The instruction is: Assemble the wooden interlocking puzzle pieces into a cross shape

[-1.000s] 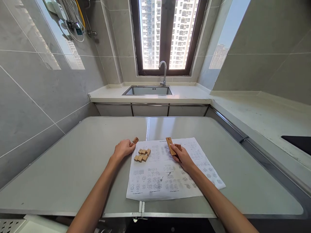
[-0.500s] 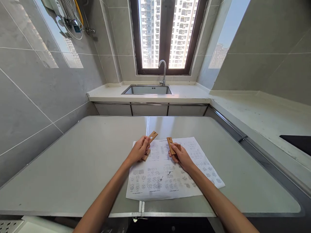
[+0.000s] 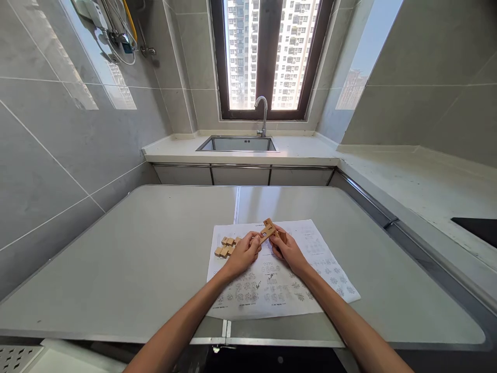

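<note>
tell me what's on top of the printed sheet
On the printed sheet lie small wooden blocks, upper left. Left hand and right hand hold wooden pieces over it, hiding some print and possibly more blocks.

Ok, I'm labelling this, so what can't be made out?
Head view:
Blocks: partly hidden behind the left hand.
Held bars: gripped parts covered by left hand and right hand.
Sheet: print too small.
Black panel: cut off by right edge.
</note>
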`<action>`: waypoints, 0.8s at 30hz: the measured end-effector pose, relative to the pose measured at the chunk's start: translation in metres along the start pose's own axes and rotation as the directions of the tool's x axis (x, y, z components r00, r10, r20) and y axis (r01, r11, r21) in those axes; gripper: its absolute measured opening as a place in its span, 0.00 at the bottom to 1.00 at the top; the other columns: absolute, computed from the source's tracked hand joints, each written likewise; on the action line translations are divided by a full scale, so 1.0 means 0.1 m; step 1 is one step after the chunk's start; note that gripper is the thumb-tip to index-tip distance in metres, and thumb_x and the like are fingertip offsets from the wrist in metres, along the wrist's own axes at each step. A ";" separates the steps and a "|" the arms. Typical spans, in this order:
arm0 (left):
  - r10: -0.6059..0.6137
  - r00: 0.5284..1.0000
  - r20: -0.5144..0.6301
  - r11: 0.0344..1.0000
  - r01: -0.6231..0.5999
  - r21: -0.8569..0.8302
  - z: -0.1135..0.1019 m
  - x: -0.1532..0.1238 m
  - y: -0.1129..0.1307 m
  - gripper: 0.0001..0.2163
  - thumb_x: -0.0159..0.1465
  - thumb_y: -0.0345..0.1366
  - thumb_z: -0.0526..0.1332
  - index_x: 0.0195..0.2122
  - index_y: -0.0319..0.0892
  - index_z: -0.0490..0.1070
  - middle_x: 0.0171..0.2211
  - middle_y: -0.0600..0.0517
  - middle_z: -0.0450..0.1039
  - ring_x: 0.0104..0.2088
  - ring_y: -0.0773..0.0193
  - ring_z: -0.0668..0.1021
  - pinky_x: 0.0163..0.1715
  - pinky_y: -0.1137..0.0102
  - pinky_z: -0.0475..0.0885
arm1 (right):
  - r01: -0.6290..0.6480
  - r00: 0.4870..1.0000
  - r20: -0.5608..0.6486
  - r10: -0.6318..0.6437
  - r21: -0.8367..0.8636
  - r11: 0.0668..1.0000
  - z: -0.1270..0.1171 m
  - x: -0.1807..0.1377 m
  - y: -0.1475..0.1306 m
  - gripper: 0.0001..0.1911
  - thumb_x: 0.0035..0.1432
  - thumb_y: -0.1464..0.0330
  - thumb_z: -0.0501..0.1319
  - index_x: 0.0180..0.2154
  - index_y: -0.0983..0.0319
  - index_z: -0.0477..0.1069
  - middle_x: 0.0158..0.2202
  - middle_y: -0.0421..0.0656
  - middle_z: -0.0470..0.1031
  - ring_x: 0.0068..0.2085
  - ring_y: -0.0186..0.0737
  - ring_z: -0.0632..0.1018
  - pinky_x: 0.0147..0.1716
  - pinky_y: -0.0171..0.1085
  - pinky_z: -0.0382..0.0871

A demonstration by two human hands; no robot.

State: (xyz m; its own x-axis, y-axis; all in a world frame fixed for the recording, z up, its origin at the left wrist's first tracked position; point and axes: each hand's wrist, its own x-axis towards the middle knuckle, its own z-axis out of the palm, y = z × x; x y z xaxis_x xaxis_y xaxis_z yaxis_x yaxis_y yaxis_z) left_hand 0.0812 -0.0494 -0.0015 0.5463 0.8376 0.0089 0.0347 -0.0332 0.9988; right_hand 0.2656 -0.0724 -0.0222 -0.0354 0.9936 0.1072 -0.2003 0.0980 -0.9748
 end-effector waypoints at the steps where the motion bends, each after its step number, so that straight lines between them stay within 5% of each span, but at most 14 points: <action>1: 0.004 1.000 -0.001 1.000 -0.004 0.015 0.00 0.00 -0.01 0.21 0.72 0.57 0.53 0.46 0.42 0.66 0.25 0.60 0.57 0.21 0.70 0.59 0.22 0.73 0.55 | 0.003 1.000 -0.014 -0.003 -0.013 1.000 -0.01 0.00 0.01 0.25 0.64 0.58 0.62 0.60 0.58 0.69 0.23 0.31 0.60 0.18 0.29 0.58 0.18 0.33 0.51; 8: 0.016 1.000 -0.021 0.985 -0.012 0.171 -0.01 0.03 -0.05 0.20 0.73 0.55 0.51 0.48 0.43 0.66 0.25 0.59 0.59 0.23 0.67 0.63 0.23 0.72 0.58 | 0.029 0.998 -0.060 -0.035 -0.111 0.993 -0.09 0.03 0.03 0.31 0.63 0.61 0.61 0.66 0.60 0.66 0.23 0.33 0.64 0.22 0.33 0.63 0.21 0.33 0.57; 24: -0.002 0.999 -0.032 0.967 0.010 0.253 -0.03 -0.01 -0.02 0.18 0.72 0.54 0.52 0.41 0.44 0.68 0.27 0.55 0.66 0.24 0.65 0.66 0.27 0.70 0.63 | 0.144 0.990 0.061 -0.131 -0.446 0.883 -0.15 0.02 0.07 0.30 0.63 0.66 0.58 0.66 0.55 0.68 0.47 0.44 0.81 0.35 0.40 0.74 0.40 0.40 0.71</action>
State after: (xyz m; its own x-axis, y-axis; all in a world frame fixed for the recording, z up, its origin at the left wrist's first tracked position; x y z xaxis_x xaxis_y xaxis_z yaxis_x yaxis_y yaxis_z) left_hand 0.0781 -0.0490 -0.0039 0.5191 0.8547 0.0088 0.2503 -0.1619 0.9545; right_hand 0.2790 -0.0694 -0.0322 -0.0684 0.9670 0.2453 0.2549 0.2546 -0.9329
